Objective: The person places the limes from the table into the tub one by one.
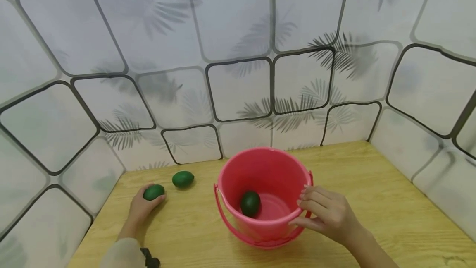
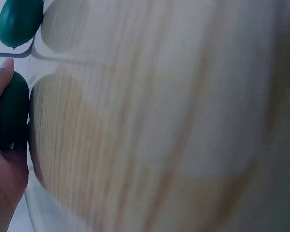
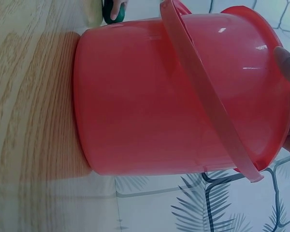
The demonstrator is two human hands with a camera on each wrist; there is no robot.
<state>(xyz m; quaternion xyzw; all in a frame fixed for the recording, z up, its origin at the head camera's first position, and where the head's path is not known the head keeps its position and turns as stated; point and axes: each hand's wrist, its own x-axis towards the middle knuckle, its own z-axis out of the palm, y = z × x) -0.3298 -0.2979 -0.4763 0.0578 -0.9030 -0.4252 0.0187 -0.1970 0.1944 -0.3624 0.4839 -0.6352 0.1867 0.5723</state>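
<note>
My left hand (image 1: 140, 208) curls round a green lemon (image 1: 153, 192) at the left of the wooden table, thumb on its near side. The left wrist view shows the same lemon (image 2: 13, 108) between thumb and fingers, close over the tabletop. Just beyond it lies a second green lemon (image 1: 183, 179). My right hand (image 1: 329, 214) holds the rim of a pink bucket (image 1: 260, 228) on its right side, thumb outside and fingers over the edge. Inside the bucket, against its left wall, rests a dark green fruit (image 1: 251, 204). The bucket stands upright.
The bucket's pink handle (image 1: 232, 228) hangs down over its front. Patterned white walls (image 1: 241, 90) enclose the wooden table (image 1: 193, 235) at the back and both sides. A black strap (image 1: 150, 258) shows beside the left sleeve (image 1: 124, 253).
</note>
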